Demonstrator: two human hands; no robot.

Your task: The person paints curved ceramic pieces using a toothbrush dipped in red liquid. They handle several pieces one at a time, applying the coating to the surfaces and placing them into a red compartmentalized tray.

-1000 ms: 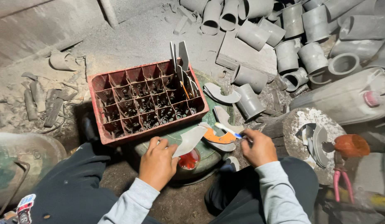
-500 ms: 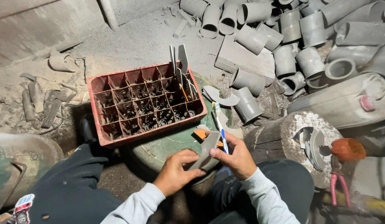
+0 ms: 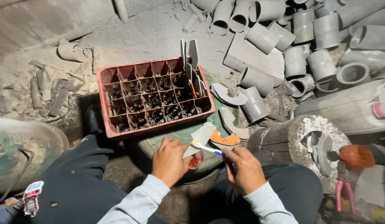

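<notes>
**Brushing a grey piece over the green drum**

The left hand is gripping a flat grey piece of cut plastic, fingers curled around its lower end, and is holding it tilted above the green drum between the person's knees. The right hand is closed around a toothbrush – white handle, blue near the hand – and is laying its head against the lower part of the piece. Just under the two hands a small red tin is sitting on the drum's top; what is in it cannot be made out.

Beside the piece, to the right, an orange curved piece is lying on a pale curved offcut, both on the drum's edge. A red crate with many square cells is resting on the far side of the drum – several flat grey blades are standing upright in its right-hand cells.

To the right a wooden stump is carrying a few curved grey pieces, with an orange cap just beside it and pink-handled pliers below. Farther back, grey pipe fittings are lying heaped on the dusty floor, and a pale canister is lying on its side near them.
</notes>
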